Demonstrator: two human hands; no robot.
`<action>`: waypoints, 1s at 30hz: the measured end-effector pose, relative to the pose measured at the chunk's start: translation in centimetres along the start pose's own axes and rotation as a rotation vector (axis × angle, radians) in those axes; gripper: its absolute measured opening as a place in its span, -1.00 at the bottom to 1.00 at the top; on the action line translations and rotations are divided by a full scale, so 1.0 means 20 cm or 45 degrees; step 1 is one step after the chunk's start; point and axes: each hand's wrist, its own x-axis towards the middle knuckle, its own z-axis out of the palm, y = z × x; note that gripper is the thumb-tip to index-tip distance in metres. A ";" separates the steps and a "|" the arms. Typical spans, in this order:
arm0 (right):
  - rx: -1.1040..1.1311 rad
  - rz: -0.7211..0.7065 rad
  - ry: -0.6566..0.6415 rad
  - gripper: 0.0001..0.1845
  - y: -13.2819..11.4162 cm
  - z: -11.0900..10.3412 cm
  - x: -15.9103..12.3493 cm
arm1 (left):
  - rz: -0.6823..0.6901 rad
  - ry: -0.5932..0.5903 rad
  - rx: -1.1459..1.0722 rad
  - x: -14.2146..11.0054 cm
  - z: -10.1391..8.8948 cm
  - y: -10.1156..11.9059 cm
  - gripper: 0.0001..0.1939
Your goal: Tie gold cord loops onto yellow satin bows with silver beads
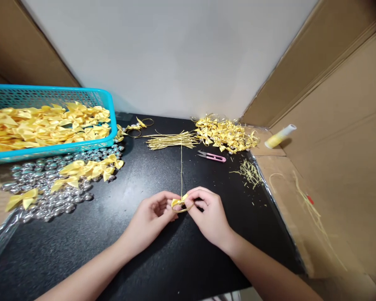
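Between my two hands is a small yellow ribbon bow (pixel 176 202) with a loop of gold cord (pixel 182 210) hanging below it. My left hand (pixel 155 213) pinches the bow's left side, its fingers curled. On the other side, the thumb and fingertips of my right hand (pixel 208 213) close on the right end of the bow and the cord. A straight strand of gold cord (pixel 181 171) runs up from the bow toward a bundle of gold cords (pixel 172 140) lying farther back. Fingers partly hide the bow's middle.
A turquoise basket (pixel 113 113) of yellow bows stands at the left, with silver beads (pixel 62 200) and loose bows (pixel 94 169) before it. Finished-looking bows (pixel 222 131) lie back right, near pink thread snips (pixel 212 156), cord scraps (pixel 250 173) and a thread spool (pixel 280 136). Cardboard walls flank the black table (pixel 128 271).
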 end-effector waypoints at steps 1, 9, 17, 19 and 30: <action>0.018 0.002 0.001 -0.90 0.00 0.00 0.00 | 0.005 0.001 -0.012 0.00 0.00 0.00 -0.73; 0.030 -0.023 0.021 -0.90 0.01 0.01 0.00 | 0.145 0.076 0.062 -0.01 0.02 -0.02 -0.79; 0.019 -0.101 0.026 -0.92 0.01 0.02 -0.01 | 0.298 0.206 0.177 -0.03 0.04 -0.02 -0.89; 0.009 -0.114 0.026 -0.92 0.01 0.02 -0.01 | 0.289 0.206 0.163 -0.03 0.04 -0.03 -0.89; 0.004 -0.121 0.028 -0.91 0.02 0.03 -0.02 | 0.251 0.232 0.126 -0.02 0.04 -0.03 -0.87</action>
